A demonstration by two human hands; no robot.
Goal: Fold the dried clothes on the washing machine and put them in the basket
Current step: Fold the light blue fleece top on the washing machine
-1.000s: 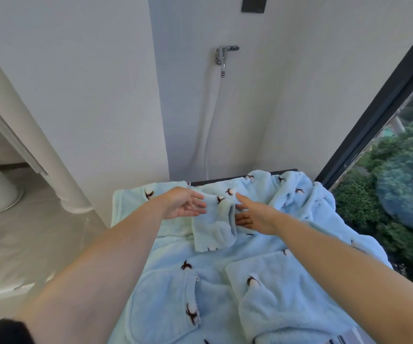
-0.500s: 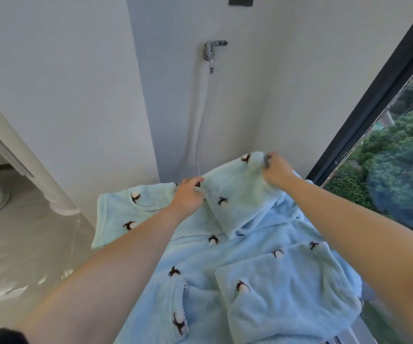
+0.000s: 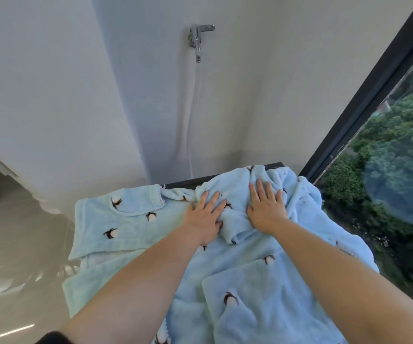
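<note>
Half a second ago I had the small flap of the pale blue fleece garment pinched at two corners and lifted off the pile. Now that flap is laid back down at the far middle of the washing machine, and both grips have let go. The left grip and right grip lie open, fingers straight and spread, palms pressing the flap flat side by side. The garment is spread across the machine top, one part hanging over the left edge and another bunched towards the window. I read this as the first fold set and being smoothed, so the task is only at its start. The body of the garment is not yet folded, and I see no basket in this view.
</note>
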